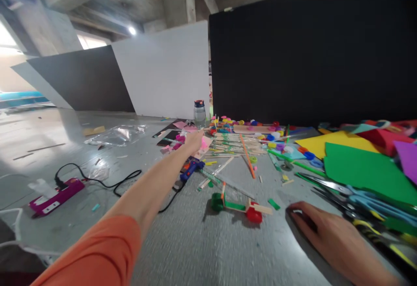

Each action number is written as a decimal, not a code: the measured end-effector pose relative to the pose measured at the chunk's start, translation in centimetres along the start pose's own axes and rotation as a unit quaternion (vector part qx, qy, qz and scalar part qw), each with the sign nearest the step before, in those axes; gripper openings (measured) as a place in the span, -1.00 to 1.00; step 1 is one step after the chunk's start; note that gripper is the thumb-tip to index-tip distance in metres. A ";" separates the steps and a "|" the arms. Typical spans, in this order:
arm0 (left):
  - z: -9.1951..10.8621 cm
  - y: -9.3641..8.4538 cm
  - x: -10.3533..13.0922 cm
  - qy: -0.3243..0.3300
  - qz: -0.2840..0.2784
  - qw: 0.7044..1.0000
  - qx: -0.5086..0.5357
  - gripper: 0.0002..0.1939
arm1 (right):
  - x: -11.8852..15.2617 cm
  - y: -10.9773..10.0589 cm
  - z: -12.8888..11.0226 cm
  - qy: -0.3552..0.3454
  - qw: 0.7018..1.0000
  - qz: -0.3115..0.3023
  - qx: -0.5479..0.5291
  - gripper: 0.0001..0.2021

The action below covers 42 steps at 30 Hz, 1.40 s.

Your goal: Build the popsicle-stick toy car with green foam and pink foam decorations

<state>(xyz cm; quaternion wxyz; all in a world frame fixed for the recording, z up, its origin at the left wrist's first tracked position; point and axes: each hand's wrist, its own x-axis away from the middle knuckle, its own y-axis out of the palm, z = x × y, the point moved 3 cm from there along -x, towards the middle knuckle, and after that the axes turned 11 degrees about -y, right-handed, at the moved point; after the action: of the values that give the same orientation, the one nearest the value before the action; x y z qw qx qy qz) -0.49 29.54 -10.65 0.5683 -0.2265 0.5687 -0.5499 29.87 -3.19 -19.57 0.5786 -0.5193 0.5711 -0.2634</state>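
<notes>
My left hand (194, 141) is stretched far forward over a pile of small pink pieces (206, 143). Its fingertips are hidden, so I cannot see whether they hold anything. Just below that wrist lies a blue glue gun (192, 168) with an orange part. My right hand (329, 234) rests on the grey floor at lower right, fingers loosely bent, a gap showing beside the thumb and nothing in it. Between the hands sits a small stick model (236, 207) with green and red round ends. A scrap of green paper (274, 204) lies beside it.
Wooden sticks (228, 144) and colourful bottle caps spread ahead. Right of them are scissors (325, 184) and green sheets (365, 171). A purple power strip (57, 197) with a black cord lies left. A bottle (199, 111) stands before white and black boards (293, 60).
</notes>
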 end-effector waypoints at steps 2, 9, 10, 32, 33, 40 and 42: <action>-0.4 0.2 0.4 -0.021 -0.058 0.997 -0.048 -0.64 | 0.0 -0.1 0.0 0.008 1.000 -0.005 0.012 -0.63; 0.1 -0.7 1.3 -0.079 -0.103 0.986 -0.106 -0.62 | -0.1 -0.3 -0.4 0.006 0.999 -0.005 0.039 -0.62; 0.5 -0.9 1.4 -0.081 -0.104 0.986 -0.106 -0.62 | -0.1 -0.4 -0.5 0.005 0.999 -0.004 0.042 -0.62; 16.1 -12.5 26.7 0.253 -0.165 0.889 0.343 -0.83 | 1.2 -5.8 -6.4 -0.063 0.971 0.108 -0.205 -0.70; 16.1 -11.2 28.2 0.241 -0.190 0.886 0.348 -0.86 | 1.4 -5.9 -7.8 -0.088 0.961 0.078 -0.252 -0.72; 13.9 -4.9 29.6 0.021 -0.342 0.795 0.500 -0.71 | 1.7 -3.0 -12.1 0.017 0.901 -0.139 -0.411 -0.56; 13.4 -4.8 29.4 -0.022 -0.360 0.753 0.551 -0.63 | 1.7 -2.4 -11.5 0.060 0.876 -0.124 -0.463 -0.53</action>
<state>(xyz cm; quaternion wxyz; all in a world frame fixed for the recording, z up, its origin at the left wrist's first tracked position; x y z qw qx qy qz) 2.33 -2.75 -14.70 0.3674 -0.0739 0.0311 -0.9266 20.21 -8.94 -15.85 0.1995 -0.7776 0.5923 -0.0691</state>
